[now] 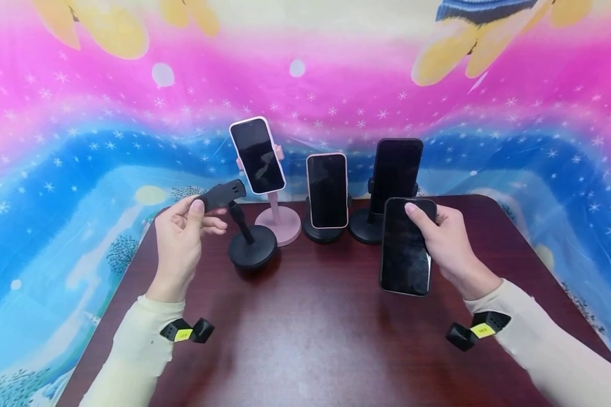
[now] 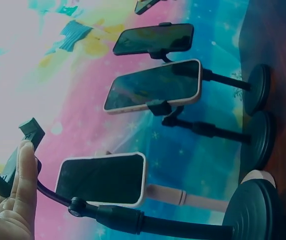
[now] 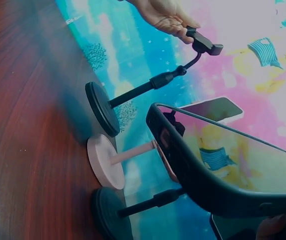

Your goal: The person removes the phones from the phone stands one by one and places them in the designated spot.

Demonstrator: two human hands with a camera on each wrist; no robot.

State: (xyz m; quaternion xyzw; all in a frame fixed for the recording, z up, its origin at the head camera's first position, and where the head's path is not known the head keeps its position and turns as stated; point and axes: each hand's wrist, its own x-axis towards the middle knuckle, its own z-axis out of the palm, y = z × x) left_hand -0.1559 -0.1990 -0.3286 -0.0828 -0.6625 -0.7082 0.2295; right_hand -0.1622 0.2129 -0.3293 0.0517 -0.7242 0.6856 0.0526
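Observation:
My left hand [image 1: 178,243] pinches the clamp head [image 1: 223,195] of a black phone stand between thumb and fingers. The clamp holds no phone, and its arm runs down to a round black base [image 1: 253,247]. In the left wrist view my fingers [image 2: 23,185] lie along the clamp [image 2: 31,132]. My right hand [image 1: 450,246] grips a black phone [image 1: 406,254] by its upper right side, thumb on the dark screen. This phone [image 3: 198,172] fills much of the right wrist view, its screen reflecting the backdrop.
Behind my hands stand a pink stand [image 1: 276,229] with a white-rimmed phone [image 1: 257,155], a black stand [image 1: 323,232] with a pink-rimmed phone [image 1: 328,191], and another black stand [image 1: 361,226] with a black phone [image 1: 398,169]. The brown table [image 1: 305,339] meets a colourful cloth [image 1: 305,85] behind.

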